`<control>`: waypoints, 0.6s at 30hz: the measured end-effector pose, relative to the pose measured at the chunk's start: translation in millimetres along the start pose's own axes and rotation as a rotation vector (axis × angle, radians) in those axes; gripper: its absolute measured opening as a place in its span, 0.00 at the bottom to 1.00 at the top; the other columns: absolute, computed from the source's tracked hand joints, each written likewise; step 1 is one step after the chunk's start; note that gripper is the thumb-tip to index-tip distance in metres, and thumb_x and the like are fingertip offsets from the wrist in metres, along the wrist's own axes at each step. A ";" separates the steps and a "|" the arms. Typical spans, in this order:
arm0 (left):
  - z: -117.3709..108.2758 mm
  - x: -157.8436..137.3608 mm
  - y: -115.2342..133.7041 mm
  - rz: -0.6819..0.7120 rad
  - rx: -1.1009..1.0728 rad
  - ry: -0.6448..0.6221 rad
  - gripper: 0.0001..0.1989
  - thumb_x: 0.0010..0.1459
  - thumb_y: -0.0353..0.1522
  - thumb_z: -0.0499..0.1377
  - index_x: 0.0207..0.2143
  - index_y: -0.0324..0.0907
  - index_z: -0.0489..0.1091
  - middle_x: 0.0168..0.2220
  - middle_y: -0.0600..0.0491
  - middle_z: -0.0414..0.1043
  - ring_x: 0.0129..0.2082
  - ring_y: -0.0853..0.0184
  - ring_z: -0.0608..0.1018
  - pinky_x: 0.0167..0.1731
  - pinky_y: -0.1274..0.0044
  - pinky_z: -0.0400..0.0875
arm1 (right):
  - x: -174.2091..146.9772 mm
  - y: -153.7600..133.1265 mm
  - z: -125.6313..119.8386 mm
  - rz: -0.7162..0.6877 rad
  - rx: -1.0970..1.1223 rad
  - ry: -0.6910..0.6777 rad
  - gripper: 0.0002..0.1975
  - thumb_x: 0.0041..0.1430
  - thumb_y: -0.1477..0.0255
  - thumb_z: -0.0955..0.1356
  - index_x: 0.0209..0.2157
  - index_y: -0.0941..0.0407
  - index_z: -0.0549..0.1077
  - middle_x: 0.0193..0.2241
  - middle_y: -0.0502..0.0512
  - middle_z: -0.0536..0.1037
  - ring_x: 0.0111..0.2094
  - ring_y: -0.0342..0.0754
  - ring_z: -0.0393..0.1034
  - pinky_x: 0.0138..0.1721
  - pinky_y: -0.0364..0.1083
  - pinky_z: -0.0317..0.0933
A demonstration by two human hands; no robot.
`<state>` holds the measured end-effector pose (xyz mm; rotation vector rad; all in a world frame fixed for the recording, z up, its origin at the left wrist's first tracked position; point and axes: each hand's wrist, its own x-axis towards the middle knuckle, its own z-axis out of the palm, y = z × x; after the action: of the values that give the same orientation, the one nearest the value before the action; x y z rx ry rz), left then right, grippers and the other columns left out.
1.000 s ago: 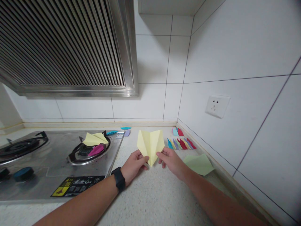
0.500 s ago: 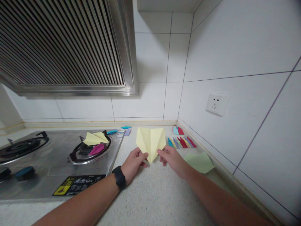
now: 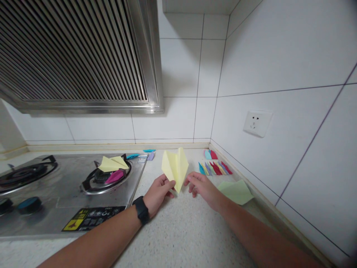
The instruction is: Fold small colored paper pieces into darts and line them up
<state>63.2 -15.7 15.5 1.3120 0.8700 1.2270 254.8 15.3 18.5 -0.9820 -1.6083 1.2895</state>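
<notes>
A pale yellow paper plane (image 3: 175, 168), point toward me, stands half folded over the countertop, with a crease down its middle. My left hand (image 3: 159, 190) pinches its lower left edge between thumb and fingers. My right hand (image 3: 203, 188) is just beside its lower right edge, fingers bent and slightly apart; whether a fingertip touches the paper I cannot tell. The right wing stands up more steeply than the left one.
Left is a gas stove (image 3: 69, 186) holding another yellow paper plane (image 3: 113, 163) and a magenta folded paper (image 3: 115, 176). Several small coloured folded papers (image 3: 216, 168) line the right wall, near a light green sheet (image 3: 237, 192). A range hood (image 3: 152, 74) hangs above left.
The right wing of the yellow paper plane has swung up and inward, so the plane looks narrower. My right hand has let go of its right edge. My left hand has stayed put.
</notes>
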 end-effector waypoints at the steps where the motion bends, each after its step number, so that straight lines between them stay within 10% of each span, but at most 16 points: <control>1: -0.1 0.0 -0.3 0.001 0.003 0.001 0.13 0.56 0.37 0.60 0.39 0.37 0.69 0.30 0.51 0.69 0.29 0.69 0.72 0.23 0.81 0.67 | 0.0 1.5 0.0 0.009 -0.013 -0.024 0.15 0.59 0.60 0.63 0.30 0.57 0.69 0.32 0.53 0.75 0.23 0.40 0.64 0.18 0.39 0.57; 18: 1.3 -0.1 -1.0 0.022 0.040 -0.080 0.15 0.55 0.39 0.60 0.40 0.36 0.70 0.34 0.47 0.73 0.30 0.69 0.72 0.22 0.82 0.67 | -4.1 5.4 8.9 0.018 -0.124 -0.149 0.09 0.55 0.65 0.67 0.32 0.57 0.67 0.26 0.48 0.70 0.22 0.39 0.64 0.19 0.38 0.56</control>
<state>64.6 -15.9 14.6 1.3973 0.8284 1.1713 248.3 9.4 11.6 -0.9969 -1.8155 1.3134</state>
